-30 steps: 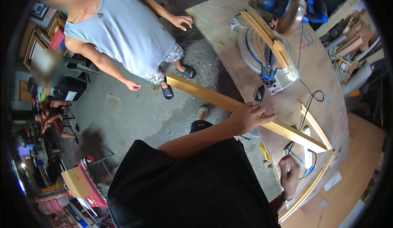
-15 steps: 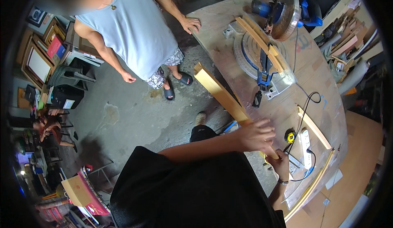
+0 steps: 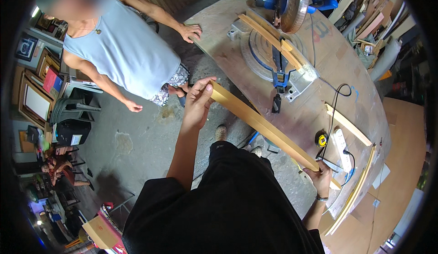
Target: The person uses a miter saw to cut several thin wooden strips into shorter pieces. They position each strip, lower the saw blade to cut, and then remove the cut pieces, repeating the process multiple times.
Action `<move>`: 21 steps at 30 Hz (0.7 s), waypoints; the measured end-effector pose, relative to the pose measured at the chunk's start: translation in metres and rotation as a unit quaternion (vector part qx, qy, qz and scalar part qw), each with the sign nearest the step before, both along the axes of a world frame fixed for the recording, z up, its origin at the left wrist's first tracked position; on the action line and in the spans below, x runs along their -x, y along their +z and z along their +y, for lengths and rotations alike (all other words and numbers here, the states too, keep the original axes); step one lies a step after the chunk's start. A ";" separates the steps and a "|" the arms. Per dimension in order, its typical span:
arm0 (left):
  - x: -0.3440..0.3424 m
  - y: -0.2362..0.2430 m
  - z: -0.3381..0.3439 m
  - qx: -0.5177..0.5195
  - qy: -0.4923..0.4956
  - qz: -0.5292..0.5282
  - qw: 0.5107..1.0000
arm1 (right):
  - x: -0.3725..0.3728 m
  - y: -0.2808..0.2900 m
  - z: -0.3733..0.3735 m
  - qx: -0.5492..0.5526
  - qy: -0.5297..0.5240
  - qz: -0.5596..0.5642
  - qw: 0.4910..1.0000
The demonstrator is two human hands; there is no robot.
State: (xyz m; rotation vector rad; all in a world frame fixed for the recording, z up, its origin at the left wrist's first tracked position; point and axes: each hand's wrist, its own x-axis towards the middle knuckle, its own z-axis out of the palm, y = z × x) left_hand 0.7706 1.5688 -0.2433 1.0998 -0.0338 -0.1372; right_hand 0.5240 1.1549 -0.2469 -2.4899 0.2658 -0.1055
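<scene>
A long gold-coloured strip of frame moulding (image 3: 264, 128) stretches slantwise in front of me, between the floor and the table edge. My left hand (image 3: 199, 101) grips its far left end, thumb on top and fingers behind. Near its other end, my right hand (image 3: 320, 175) is closed round the strip, beside the table's edge; a short tip sticks out past the fingers. On the table (image 3: 292, 130), a mitre saw (image 3: 292, 7) stands with another gold moulding (image 3: 273, 37) lying against its fence. A yellow and black tape measure (image 3: 321, 138) rests close to my right hand.
A white power strip (image 3: 342, 149) with black cables lies on the table, near a short wood strip (image 3: 348, 124). Long thin strips (image 3: 353, 194) lie along the right edge. Another person (image 3: 123, 48) stands at the far left, one hand on the table corner.
My left hand has moved from the strip's near part to its far end, out to the left. My right hand still holds the near end. The view has shifted slightly.
</scene>
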 end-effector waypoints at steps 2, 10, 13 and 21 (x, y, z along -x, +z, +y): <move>0.000 -0.004 0.001 0.067 -0.003 0.021 0.997 | 0.000 0.005 -0.001 0.012 -0.007 0.030 0.999; -0.016 -0.034 0.017 0.189 0.015 0.067 0.980 | -0.008 0.011 0.016 0.024 -0.004 0.040 0.999; -0.036 -0.043 0.025 0.169 0.086 0.081 0.979 | -0.025 0.009 0.036 0.037 0.002 0.016 0.999; -0.094 -0.063 0.068 -0.005 0.281 0.037 0.959 | -0.062 0.010 0.088 0.094 -0.027 -0.003 0.995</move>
